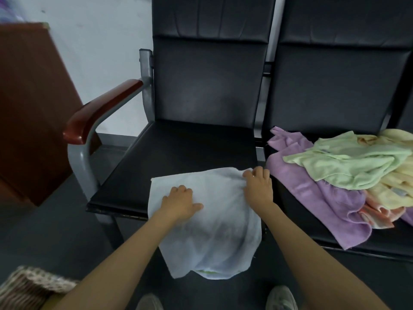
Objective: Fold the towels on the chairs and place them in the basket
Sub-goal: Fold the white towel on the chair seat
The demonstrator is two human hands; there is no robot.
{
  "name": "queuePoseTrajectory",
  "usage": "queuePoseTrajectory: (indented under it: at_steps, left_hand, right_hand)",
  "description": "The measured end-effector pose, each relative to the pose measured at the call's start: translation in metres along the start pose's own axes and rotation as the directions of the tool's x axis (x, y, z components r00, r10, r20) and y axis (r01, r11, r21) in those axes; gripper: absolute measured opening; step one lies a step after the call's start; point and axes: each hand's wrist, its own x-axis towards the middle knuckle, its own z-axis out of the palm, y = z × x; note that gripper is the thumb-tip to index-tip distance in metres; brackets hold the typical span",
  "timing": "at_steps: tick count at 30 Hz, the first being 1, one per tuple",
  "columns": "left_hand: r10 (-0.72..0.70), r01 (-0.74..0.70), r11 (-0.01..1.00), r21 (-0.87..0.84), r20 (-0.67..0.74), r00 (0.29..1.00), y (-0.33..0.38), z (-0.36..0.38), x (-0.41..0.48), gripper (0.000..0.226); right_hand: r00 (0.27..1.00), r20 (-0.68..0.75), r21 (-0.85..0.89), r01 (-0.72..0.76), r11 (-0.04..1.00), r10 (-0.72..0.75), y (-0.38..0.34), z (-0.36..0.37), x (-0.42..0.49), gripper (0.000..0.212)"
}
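Note:
A pale blue towel (214,231) lies over the front edge of the left black chair seat (178,148), its lower half hanging down toward the floor. My left hand (180,201) rests flat on the towel's upper left part, pressing it to the seat. My right hand (258,184) pinches the towel's upper right corner with curled fingers. On the right chair seat (312,231) lies a loose pile: a purple towel (312,189), a light green towel (348,159), a yellow towel (393,182) and an orange-pink one (377,214). A woven basket (29,287) shows at the bottom left.
The left chair has a grey metal frame with a red-brown armrest (100,108). A brown wooden cabinet (29,108) stands at the far left against the wall. My shoes (280,298) stand on the dark floor below the towel.

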Motion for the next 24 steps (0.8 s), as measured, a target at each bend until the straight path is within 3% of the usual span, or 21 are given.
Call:
queuePoseTrajectory:
  at_steps: [2,4,6,9,12,16,18,20,22,24]
  left_hand:
    - [-0.016,0.010,0.999,0.036,0.153,0.988,-0.007,-0.001,-0.002,0.095]
    - [-0.018,-0.001,0.997,0.081,0.239,0.971,-0.017,-0.001,0.000,0.112]
    - [0.010,-0.027,0.998,0.060,0.270,0.963,-0.027,-0.003,0.005,0.112]
    - [0.059,-0.026,0.994,-0.102,0.332,0.941,-0.036,-0.017,0.015,0.109]
    - [0.055,-0.026,0.996,-0.086,0.351,0.935,-0.046,-0.029,0.038,0.109]
    - [0.073,-0.076,0.997,-0.002,0.302,0.951,-0.055,-0.035,0.080,0.101]
    - [0.066,-0.066,0.998,-0.008,0.254,0.965,-0.054,-0.038,0.102,0.096]
    - [-0.007,0.012,0.999,-0.041,0.121,0.993,-0.047,-0.042,0.126,0.093]
    - [-0.121,0.129,0.991,0.043,-0.154,0.981,-0.037,-0.044,0.148,0.086]
    - [-0.107,0.173,0.976,0.135,-0.394,0.913,-0.026,-0.042,0.163,0.065]
  right_hand:
    - [0.995,0.097,0.081,0.017,0.997,-0.025,-0.009,-0.005,-0.004,0.031]
    - [0.964,0.257,0.065,0.047,0.997,-0.062,-0.017,-0.014,-0.008,0.028]
    - [0.898,0.430,0.015,0.096,0.995,-0.093,-0.021,-0.025,-0.010,0.040]
    - [0.779,0.617,0.033,0.113,0.993,-0.109,-0.021,-0.029,-0.015,0.067]
    - [0.748,0.660,0.037,0.064,0.997,-0.073,-0.022,-0.017,-0.013,0.095]
    - [0.829,0.557,-0.139,0.147,0.979,-0.046,-0.017,-0.005,0.026,0.079]
    - [0.854,0.520,-0.166,0.142,0.976,-0.036,-0.015,0.005,0.050,0.072]
    - [0.877,0.480,-0.138,0.097,0.986,-0.019,-0.016,0.020,0.070,0.069]
    - [0.912,0.410,-0.096,0.047,0.994,-0.004,-0.017,0.036,0.092,0.069]
    - [0.938,0.345,-0.066,0.016,0.998,0.008,-0.016,0.048,0.114,0.069]
